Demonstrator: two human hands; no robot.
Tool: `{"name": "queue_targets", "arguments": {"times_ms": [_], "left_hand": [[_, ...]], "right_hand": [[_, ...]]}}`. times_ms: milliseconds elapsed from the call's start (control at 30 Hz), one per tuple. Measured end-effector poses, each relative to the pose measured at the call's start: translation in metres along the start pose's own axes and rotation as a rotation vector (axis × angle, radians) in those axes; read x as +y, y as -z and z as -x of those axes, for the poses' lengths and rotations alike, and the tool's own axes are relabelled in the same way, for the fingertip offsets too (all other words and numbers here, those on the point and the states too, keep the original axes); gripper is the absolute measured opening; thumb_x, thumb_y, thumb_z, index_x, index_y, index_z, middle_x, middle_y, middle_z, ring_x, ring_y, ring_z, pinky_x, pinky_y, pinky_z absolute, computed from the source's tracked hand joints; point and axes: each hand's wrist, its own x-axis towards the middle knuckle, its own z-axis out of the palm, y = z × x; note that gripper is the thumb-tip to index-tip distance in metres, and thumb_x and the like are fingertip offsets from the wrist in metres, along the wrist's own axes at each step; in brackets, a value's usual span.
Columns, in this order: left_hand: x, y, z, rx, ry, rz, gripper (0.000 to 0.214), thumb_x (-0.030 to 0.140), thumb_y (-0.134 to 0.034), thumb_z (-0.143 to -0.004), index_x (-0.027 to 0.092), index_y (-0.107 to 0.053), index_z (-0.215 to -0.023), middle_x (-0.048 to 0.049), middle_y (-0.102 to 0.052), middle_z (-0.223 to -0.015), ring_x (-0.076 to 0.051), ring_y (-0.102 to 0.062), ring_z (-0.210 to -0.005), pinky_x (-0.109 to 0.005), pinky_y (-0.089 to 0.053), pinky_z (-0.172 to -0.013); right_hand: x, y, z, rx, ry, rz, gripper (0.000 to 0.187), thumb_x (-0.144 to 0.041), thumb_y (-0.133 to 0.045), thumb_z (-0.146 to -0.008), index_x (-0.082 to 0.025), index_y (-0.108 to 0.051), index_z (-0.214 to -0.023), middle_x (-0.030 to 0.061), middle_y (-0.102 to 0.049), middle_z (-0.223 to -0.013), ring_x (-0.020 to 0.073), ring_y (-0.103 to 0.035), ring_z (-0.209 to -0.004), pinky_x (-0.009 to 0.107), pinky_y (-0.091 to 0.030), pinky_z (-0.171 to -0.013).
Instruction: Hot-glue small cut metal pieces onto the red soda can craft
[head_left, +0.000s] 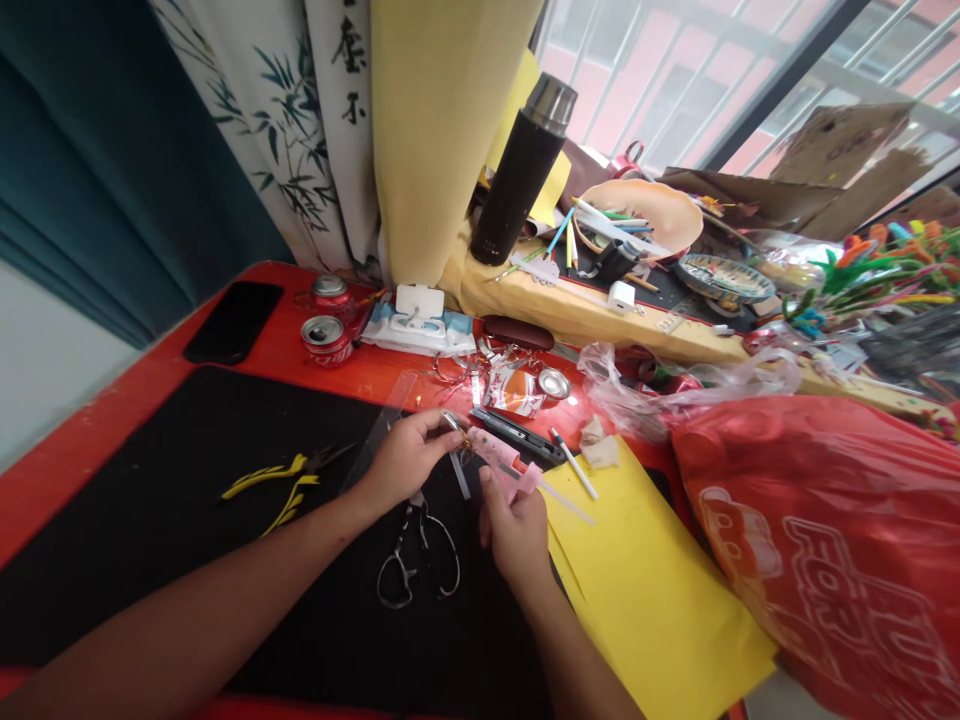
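My right hand [516, 530] grips a pink hot glue gun [499, 462] above the black mat, with a pale glue stick [566, 500] running out of its back. My left hand [405, 458] pinches a small silvery piece [454, 423] close to the gun's nozzle. The piece is too small to identify. Below my hands, black-handled scissors [416, 565] lie on the black mat [150, 540]. Yellow-handled pliers [281, 485] lie to the left of my left hand. A black utility knife [517, 436] sits just beyond the glue gun.
A clear ruler [382, 430] lies beyond my left hand. Yellow paper [645, 590] and a large red plastic bag [817, 550] fill the right. Soda cans [327, 340], a phone [234, 322], scraps and a black thermos [519, 170] stand on the red table [360, 372].
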Motion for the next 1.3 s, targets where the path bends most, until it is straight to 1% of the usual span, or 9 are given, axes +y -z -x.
{"name": "queue_targets", "arguments": {"times_ms": [300, 600, 833, 1100, 1300], "left_hand": [[0.0041, -0.0001, 0.0008, -0.042, -0.009, -0.005, 0.026, 0.040, -0.078, -0.088, 0.020, -0.084, -0.104, -0.0070, -0.087, -0.097, -0.028, -0.082, -0.093, -0.038, -0.064, -0.089], [0.0034, -0.0002, 0.0006, -0.063, -0.009, 0.004, 0.028, 0.040, -0.079, -0.089, 0.019, -0.084, -0.107, -0.0080, -0.088, -0.101, -0.028, -0.082, -0.095, -0.039, -0.064, -0.091], [-0.0008, 0.0009, 0.0000, -0.067, -0.014, -0.033, 0.024, 0.037, -0.079, -0.090, 0.020, -0.085, -0.104, -0.0081, -0.088, -0.100, -0.028, -0.082, -0.094, -0.038, -0.063, -0.089], [-0.0020, 0.0012, -0.0004, -0.075, -0.014, -0.043, 0.023, 0.037, -0.078, -0.091, 0.020, -0.084, -0.104, -0.0084, -0.088, -0.100, -0.029, -0.082, -0.095, -0.038, -0.063, -0.089], [-0.0012, 0.0004, 0.0004, -0.062, -0.026, -0.076, 0.018, 0.036, -0.077, -0.090, 0.020, -0.083, -0.097, -0.0073, -0.087, -0.095, -0.028, -0.081, -0.091, -0.036, -0.063, -0.085]], "right_hand": [[-0.0007, -0.0012, -0.0005, 0.005, 0.003, -0.011, 0.078, -0.081, -0.059, -0.098, -0.027, -0.048, -0.043, 0.0014, -0.049, -0.036, 0.0158, -0.051, -0.035, 0.026, -0.041, -0.041], [-0.0038, -0.0016, -0.0004, 0.003, -0.013, -0.012, 0.074, -0.075, -0.059, -0.097, -0.027, -0.047, -0.042, 0.0015, -0.048, -0.036, 0.0152, -0.050, -0.035, 0.026, -0.040, -0.040], [-0.0040, -0.0026, -0.0007, 0.012, 0.002, -0.017, 0.074, -0.074, -0.059, -0.098, -0.027, -0.048, -0.043, 0.0013, -0.049, -0.035, 0.0153, -0.051, -0.034, 0.025, -0.040, -0.040], [-0.0057, -0.0017, -0.0012, 0.006, 0.004, -0.003, 0.075, -0.075, -0.058, -0.099, -0.027, -0.047, -0.041, 0.0017, -0.048, -0.035, 0.0154, -0.050, -0.035, 0.026, -0.039, -0.041], [-0.0040, -0.0018, -0.0014, 0.007, 0.008, -0.012, 0.074, -0.073, -0.059, -0.099, -0.027, -0.047, -0.042, 0.0012, -0.048, -0.035, 0.0153, -0.050, -0.035, 0.026, -0.039, -0.040]]}}
